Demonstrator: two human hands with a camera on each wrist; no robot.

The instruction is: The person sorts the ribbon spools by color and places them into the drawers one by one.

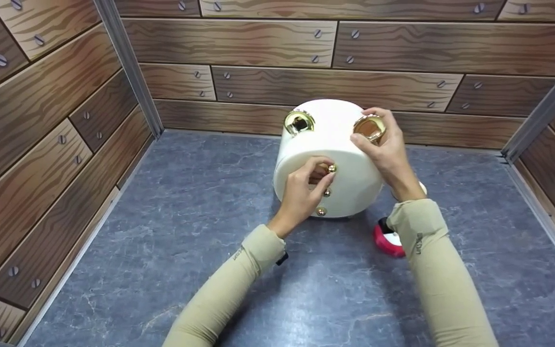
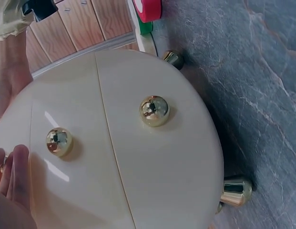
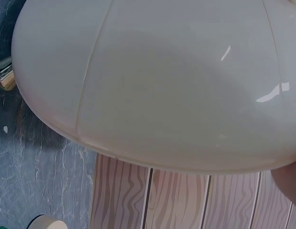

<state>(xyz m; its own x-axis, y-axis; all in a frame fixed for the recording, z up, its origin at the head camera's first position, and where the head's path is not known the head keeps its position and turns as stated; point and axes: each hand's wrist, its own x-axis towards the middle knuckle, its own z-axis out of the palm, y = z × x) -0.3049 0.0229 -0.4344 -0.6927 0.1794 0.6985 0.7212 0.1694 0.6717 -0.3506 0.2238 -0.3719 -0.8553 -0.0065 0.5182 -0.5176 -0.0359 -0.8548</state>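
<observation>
Head view: reaching forward, our left hand (image 1: 305, 185) pinches a knob (image 1: 332, 168), right hand (image 1: 387, 147) a cup (image 1: 369, 129); floor (image 1: 191, 217) flanks the drum (image 1: 330, 126).

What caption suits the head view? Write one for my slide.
Left hand pinches the topmost gold ball knob on a white drum-shaped box; right hand grips a shiny round gold fitting.

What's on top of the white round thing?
Two shiny gold pieces: the left piece and the right piece, gripped by the right hand. That hand hides some rim; what's beneath both pieces is covered.
</observation>
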